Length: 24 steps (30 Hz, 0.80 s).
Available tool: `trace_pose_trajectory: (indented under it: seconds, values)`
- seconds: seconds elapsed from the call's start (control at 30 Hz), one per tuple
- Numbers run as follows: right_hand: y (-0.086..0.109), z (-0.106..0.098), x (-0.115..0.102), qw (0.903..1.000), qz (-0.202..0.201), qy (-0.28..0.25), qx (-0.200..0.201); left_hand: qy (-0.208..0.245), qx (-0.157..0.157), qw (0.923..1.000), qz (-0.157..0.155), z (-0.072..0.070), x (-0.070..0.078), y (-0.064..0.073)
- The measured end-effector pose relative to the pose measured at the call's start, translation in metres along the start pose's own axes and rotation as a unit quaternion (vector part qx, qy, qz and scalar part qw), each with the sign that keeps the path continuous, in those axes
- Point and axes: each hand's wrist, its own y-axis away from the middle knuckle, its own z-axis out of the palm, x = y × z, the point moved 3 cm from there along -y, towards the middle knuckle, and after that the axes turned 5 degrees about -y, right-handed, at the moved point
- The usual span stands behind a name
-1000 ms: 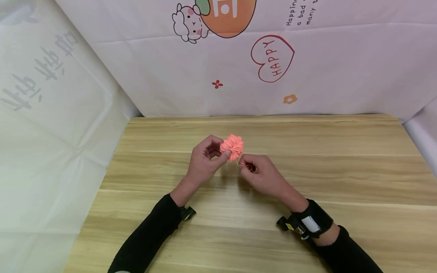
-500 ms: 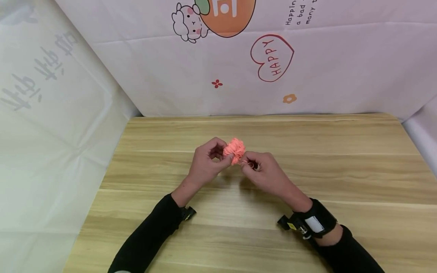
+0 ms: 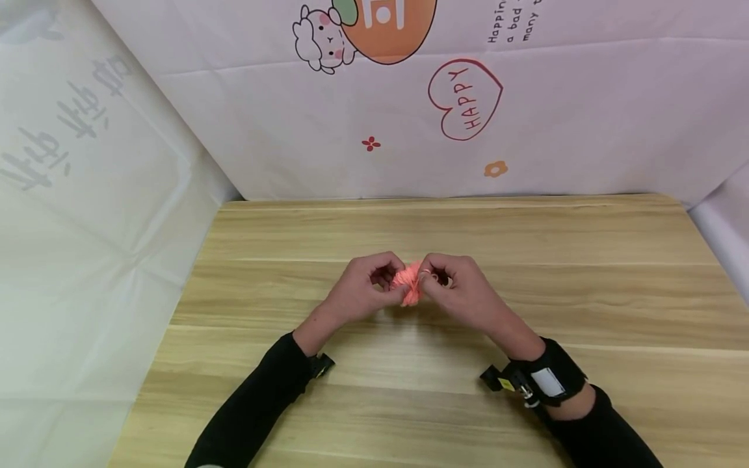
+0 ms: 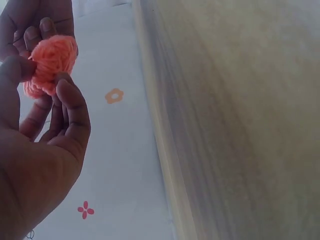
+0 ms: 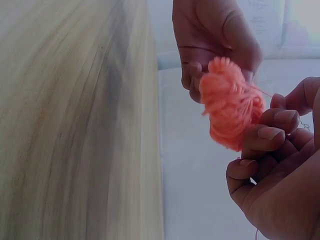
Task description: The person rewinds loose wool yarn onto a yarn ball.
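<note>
A coral yarn bundle (image 3: 407, 286), drawn in at its middle so that loops fan out, is held above the table between both hands. My left hand (image 3: 365, 286) pinches it between thumb and fingers from the left. At its other side my right hand (image 3: 462, 289) pinches a strand of the same yarn, fingertips right at the bundle. In the right wrist view, the thin strand (image 5: 262, 92) runs from the bundle (image 5: 230, 105) into the right thumb and fingers. Loose yarn loops show under the curled right fingers in the head view, partly hidden by them.
A wood-grain table (image 3: 351, 403) lies under both hands. White printed cloth (image 3: 562, 123) hangs behind its far edge, and another white cloth (image 3: 117, 260) covers the left side. Black straps with small cameras (image 3: 550, 382) sit on the wrists.
Both hands have brought the yarn bundle toward the body and a little right. It has turned more side-on, and the right fingertips have closed up to it from a small gap.
</note>
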Motion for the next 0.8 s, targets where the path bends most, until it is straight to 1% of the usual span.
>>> trace_pose_trajectory:
  seconds: [0.1, 0.23, 0.33, 0.47, 0.57, 0.63, 0.8]
  values:
    - [0.0, 0.0, 0.002, 1.0, 0.006, -0.001, -0.004, -0.007, -0.032, 0.9995, 0.005, 0.001, 0.0, 0.001]
    - [0.0, -0.001, 0.005, 0.9999, 0.009, -0.004, -0.013, -0.003, -0.074, 0.9972, 0.013, 0.002, -0.002, 0.001]
    - [0.001, 0.0, 0.007, 0.9997, 0.006, -0.005, -0.021, 0.015, -0.108, 0.9938, 0.021, 0.003, -0.004, 0.002]
    - [0.001, 0.0, 0.01, 0.9994, 0.01, -0.013, -0.031, 0.04, -0.144, 0.988, 0.036, 0.004, -0.003, 0.002]
    - [0.001, 0.001, 0.012, 0.9984, 0.027, -0.026, -0.042, 0.063, -0.161, 0.9838, 0.047, 0.005, -0.002, 0.003]
    - [0.001, 0.001, 0.013, 0.9976, 0.038, -0.032, -0.049, 0.085, -0.169, 0.9808, 0.047, 0.005, -0.003, 0.003]
    - [0.0, 0.002, 0.039, 0.9945, 0.061, -0.056, -0.065, 0.139, -0.183, 0.9723, 0.045, 0.006, -0.007, 0.004]
